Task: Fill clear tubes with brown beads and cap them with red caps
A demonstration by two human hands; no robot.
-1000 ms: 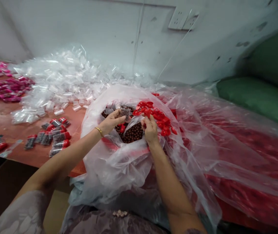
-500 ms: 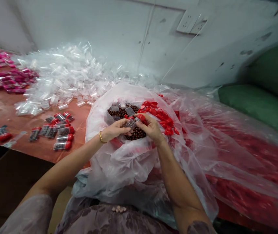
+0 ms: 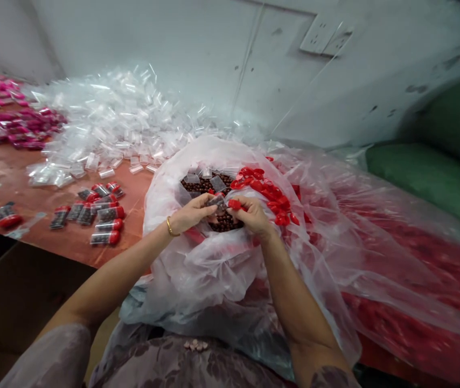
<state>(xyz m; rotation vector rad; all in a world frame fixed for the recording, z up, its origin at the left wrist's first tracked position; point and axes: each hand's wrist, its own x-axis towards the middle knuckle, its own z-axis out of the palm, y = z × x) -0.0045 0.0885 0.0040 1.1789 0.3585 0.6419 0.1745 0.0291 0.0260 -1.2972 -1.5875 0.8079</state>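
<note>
A table (image 3: 15,175) with a worn reddish top carries an open, milky plastic bag (image 3: 197,264), whose near side drapes over the front edge. Left of the bag lies a loose cluster of dark-filled tubes (image 3: 106,224) with red caps; farther left of it, a lone red-ended piece (image 3: 9,220). Behind and left of the bag spreads a heap of clear tubes (image 3: 129,118), with magenta pieces (image 3: 28,126) farther left. Right of the bag, a large clear sack (image 3: 408,231) holds red items.
</note>
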